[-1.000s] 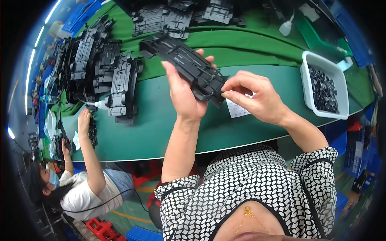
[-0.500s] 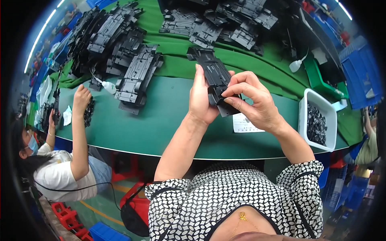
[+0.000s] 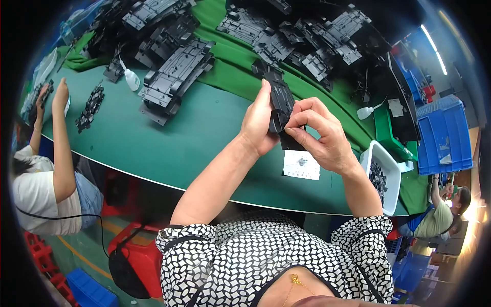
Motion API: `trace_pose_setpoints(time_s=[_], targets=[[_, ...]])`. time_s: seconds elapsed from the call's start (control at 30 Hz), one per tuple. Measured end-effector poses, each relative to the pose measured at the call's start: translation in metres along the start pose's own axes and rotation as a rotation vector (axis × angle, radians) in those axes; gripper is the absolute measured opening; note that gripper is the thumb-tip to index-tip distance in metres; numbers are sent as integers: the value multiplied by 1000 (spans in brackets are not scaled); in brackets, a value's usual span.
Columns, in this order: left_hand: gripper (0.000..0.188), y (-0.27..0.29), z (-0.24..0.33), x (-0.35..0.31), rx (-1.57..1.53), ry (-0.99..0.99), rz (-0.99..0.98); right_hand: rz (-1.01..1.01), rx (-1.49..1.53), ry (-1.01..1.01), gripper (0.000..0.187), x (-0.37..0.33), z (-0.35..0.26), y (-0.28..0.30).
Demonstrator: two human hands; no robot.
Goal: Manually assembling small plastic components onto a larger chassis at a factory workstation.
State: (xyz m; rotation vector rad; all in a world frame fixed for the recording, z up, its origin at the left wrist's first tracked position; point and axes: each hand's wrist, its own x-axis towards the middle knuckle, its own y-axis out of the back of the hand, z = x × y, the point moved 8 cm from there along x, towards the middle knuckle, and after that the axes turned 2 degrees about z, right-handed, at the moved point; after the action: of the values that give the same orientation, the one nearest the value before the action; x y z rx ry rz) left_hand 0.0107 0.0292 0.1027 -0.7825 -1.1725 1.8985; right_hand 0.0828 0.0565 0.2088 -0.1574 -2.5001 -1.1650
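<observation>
My left hand (image 3: 255,124) grips a black plastic toy car chassis (image 3: 281,92) along its left side, thumb raised at the edge. The chassis is held tilted above the green table (image 3: 215,153). My right hand (image 3: 325,137) is closed in a pinch at the chassis's near end, thumb and forefinger touching it or just over it. Whatever sits between those fingertips is hidden. Just below the chassis lies a printed white paper (image 3: 302,166). A white bin (image 3: 395,179) with small black parts (image 3: 377,181) stands right of my right hand.
More black chassis (image 3: 176,77) are heaped at the far left and far middle on green cloth (image 3: 225,71). Squeeze bottles (image 3: 132,80) stand left and right. A green box (image 3: 388,133) and blue crate (image 3: 445,140) are at right. A co-worker's arm (image 3: 61,138) reaches in at left.
The whole view has turned, so the table's contents appear shifted and tilted. The chassis stands more edge-on in my left hand. My right hand keeps its pinch at the near end.
</observation>
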Motion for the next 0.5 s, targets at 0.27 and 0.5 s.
trace_pose_setpoints(time_s=[0.27, 0.5], targets=[[50, -2, -3, 1, -11, 9, -23, -28, -19, -37, 9, -1, 1, 1], [50, -2, -5, 0, 27, 14, 3, -13, -22, -33, 10, -4, 2, 1]])
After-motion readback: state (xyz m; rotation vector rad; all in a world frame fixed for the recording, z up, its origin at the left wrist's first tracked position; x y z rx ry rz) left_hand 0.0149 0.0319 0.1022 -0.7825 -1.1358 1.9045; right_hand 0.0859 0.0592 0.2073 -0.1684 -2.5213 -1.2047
